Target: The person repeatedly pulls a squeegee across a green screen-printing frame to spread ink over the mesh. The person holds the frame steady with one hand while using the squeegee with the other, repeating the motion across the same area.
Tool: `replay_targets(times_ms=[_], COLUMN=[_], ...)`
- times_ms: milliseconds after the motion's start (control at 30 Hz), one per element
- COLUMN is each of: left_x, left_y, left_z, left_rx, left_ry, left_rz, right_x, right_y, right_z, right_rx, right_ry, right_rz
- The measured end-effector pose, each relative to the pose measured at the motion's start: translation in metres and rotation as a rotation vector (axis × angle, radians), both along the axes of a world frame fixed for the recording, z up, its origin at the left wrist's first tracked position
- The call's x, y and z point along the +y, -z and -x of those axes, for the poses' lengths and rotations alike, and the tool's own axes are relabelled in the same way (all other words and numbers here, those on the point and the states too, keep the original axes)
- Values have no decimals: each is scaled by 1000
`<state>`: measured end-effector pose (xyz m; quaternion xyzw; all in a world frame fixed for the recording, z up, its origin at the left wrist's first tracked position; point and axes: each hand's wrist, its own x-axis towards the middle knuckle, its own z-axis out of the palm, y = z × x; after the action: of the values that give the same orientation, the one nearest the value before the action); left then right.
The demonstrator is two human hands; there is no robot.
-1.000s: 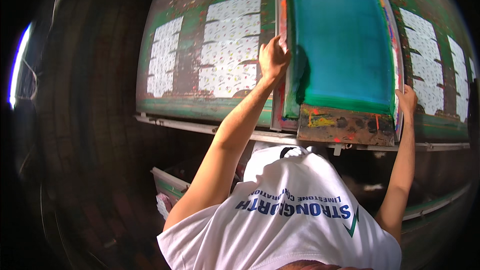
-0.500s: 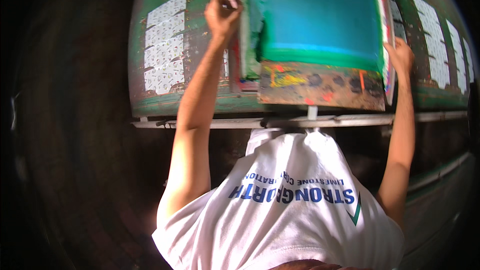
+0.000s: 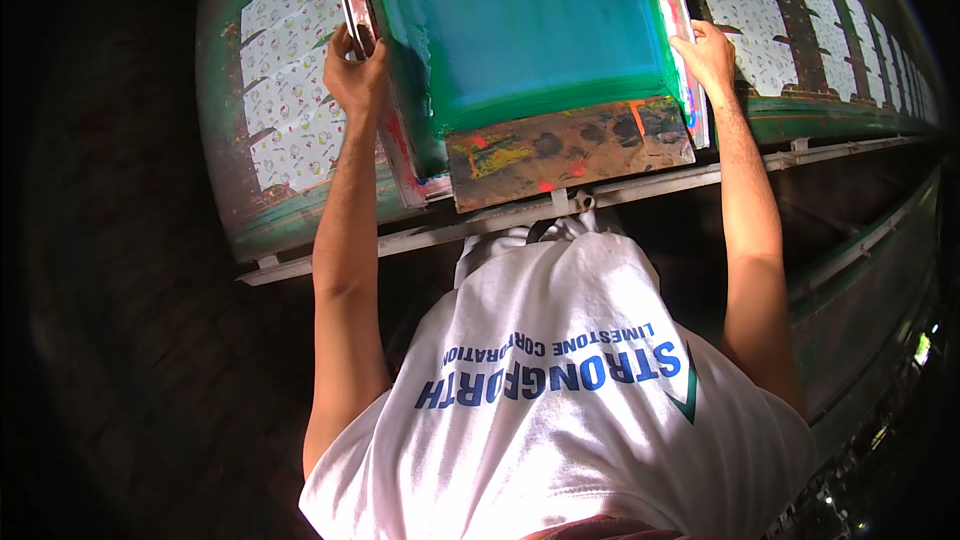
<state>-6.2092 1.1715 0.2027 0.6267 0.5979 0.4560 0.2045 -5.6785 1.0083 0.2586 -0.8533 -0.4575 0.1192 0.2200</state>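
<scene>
A screen-printing frame with a teal-blue mesh and green-smeared margins stands over the long table in front of me. My left hand is closed on the frame's left side rail, thumb and fingers curled at its edge. On the opposite side, my right hand grips the right rail. A paint-stained board spans the frame's near end, marked with yellow, red and dark blotches. The far end of the frame is cut off by the picture's top edge.
White sheets with small printed figures lie on the green-and-brown table left of the frame. More patterned sheets run in rows to the right. A pale metal rail follows the table's near edge, close to my body.
The view has swung, and the frame with both hands sits further left in the picture. More of the sheet beside the right rail shows. Both hands keep their hold.
</scene>
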Motion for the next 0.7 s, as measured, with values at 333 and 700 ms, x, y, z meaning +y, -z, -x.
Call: replay_targets(times_ms=[333,700], left_x=[-28,-21], left_y=[25,45], left_z=[-3,2], left_rx=[-55,64], left_ry=[-73,-31], left_rz=[40,98], right_x=[-13,-22], right_y=[16,40], right_z=[-1,-9], right_rx=[4,10], right_ry=[-7,-58], right_rz=[45,134])
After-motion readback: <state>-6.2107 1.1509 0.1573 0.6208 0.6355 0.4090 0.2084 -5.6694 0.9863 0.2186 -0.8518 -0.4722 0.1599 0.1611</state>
